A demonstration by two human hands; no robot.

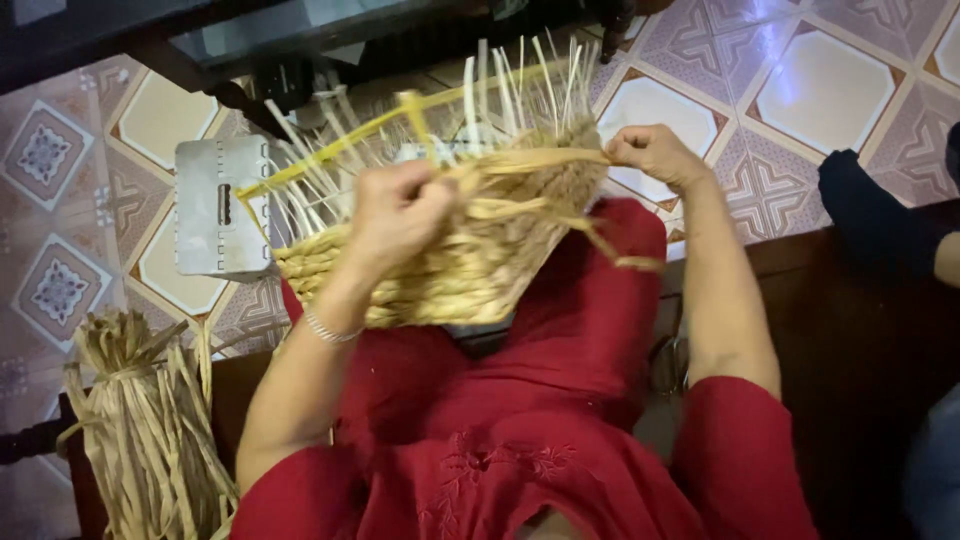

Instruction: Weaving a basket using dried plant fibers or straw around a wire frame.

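Patterned tile floor underlies the work. Half-woven straw basket rests on the red-clad lap, upright pale stakes rising from its rim. Bundle of dried strands lies lower left. Left hand clamped on the basket's rim weave. Right hand, just beside the rim, pinches a flat strand pulled taut between both hands.

Rough woven straw basket, dry matt straw bundle, glossy patterned floor tiles, red cloth dress
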